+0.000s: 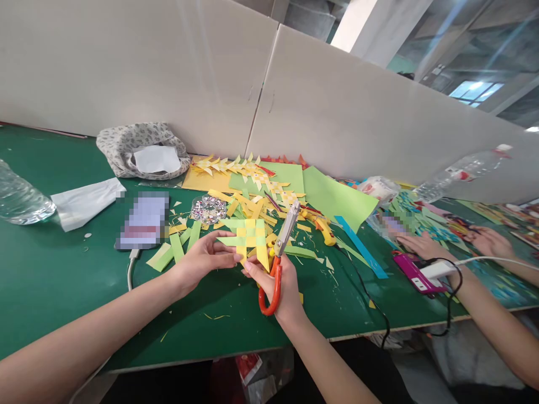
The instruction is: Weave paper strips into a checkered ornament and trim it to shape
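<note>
A small piece woven from yellow and light-green paper strips is held up above the table. My left hand pinches its lower left side between thumb and fingers. With its thumb and fingertips, my right hand touches the lower edge of the same piece. Orange-handled scissors also sit in my right hand, their blades pointing up and away from me. Behind the hands lie loose yellow strips, cut green strips and finished-looking woven yellow paper fish-bone shapes.
Left on the green table are a charging phone, a water bottle and a cloth bag. A yellow glue gun with a black cord, a blue strip and a magenta power strip lie right, near another person's hands.
</note>
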A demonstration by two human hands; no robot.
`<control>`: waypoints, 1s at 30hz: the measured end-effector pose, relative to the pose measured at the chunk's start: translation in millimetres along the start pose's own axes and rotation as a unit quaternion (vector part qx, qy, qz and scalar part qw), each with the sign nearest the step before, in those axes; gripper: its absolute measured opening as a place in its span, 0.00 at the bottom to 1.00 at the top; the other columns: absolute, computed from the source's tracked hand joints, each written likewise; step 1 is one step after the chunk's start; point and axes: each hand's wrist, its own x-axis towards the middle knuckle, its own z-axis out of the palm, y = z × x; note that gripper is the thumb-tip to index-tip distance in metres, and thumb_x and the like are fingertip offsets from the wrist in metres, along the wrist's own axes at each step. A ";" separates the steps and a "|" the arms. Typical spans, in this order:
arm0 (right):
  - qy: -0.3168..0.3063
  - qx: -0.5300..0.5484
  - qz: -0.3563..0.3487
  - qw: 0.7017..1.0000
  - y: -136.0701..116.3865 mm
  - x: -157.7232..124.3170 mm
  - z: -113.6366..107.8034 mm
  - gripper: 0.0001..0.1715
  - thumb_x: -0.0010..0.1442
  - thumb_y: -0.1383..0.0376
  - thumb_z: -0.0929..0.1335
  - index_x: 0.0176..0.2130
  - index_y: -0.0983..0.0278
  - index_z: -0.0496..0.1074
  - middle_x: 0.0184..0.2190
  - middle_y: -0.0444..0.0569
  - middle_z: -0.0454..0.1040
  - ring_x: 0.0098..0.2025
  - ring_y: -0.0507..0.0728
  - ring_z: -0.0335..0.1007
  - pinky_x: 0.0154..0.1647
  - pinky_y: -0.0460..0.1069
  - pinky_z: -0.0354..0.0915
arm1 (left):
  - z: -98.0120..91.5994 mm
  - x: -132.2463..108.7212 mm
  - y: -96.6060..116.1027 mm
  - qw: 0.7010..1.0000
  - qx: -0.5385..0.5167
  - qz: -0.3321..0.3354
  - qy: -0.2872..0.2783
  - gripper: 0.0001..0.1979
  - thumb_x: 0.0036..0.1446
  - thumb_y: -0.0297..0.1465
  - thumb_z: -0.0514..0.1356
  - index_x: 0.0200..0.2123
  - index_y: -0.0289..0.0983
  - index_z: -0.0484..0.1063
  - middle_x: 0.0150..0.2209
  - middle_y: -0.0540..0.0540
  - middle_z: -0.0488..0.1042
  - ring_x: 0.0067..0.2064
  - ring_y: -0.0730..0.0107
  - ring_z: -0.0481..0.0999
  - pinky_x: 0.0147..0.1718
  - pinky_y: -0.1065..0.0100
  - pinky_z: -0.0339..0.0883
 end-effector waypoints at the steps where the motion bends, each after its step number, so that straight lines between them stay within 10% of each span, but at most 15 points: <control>1: -0.004 0.001 -0.003 1.000 1.0 0.3 -0.1 0.22 0.40 0.58 0.74 0.33 0.62 0.65 0.24 0.43 0.72 0.27 0.56 0.72 0.34 0.53 0.72 | 0.4 0.0 -0.8 1.000 0.003 -0.001 -0.009 0.22 0.41 0.26 0.68 0.41 0.35 0.65 0.28 0.50 0.75 0.30 0.73 0.76 0.33 0.71 0.69; 9: 0.012 -0.143 -0.087 0.986 2.3 1.7 -11.2 0.19 0.46 0.55 0.71 0.29 0.61 0.59 0.25 0.41 0.68 0.21 0.49 0.62 0.26 0.47 0.64 | -10.4 6.5 5.9 0.989 -0.098 0.059 0.096 0.27 0.41 0.22 0.68 0.44 0.37 0.62 0.29 0.51 0.75 0.32 0.73 0.77 0.36 0.72 0.71; 16: -0.022 -0.463 -0.090 0.881 -14.1 5.4 -35.1 0.21 0.48 0.47 0.67 0.30 0.60 0.61 0.20 0.40 0.64 0.19 0.50 0.58 0.20 0.45 0.52 | -25.9 11.3 25.5 0.957 -0.191 0.160 0.145 0.19 0.45 0.20 0.65 0.39 0.37 0.63 0.31 0.51 0.76 0.33 0.77 0.77 0.34 0.79 0.71; 30: -0.052 -0.533 -0.138 0.833 -9.2 1.5 -21.9 0.22 0.49 0.47 0.66 0.35 0.61 0.62 0.28 0.46 0.68 0.27 0.56 0.66 0.23 0.46 0.53 | -8.6 8.5 3.4 0.980 -0.149 0.115 0.067 0.23 0.41 0.19 0.66 0.40 0.38 0.63 0.29 0.52 0.77 0.33 0.74 0.77 0.39 0.72 0.69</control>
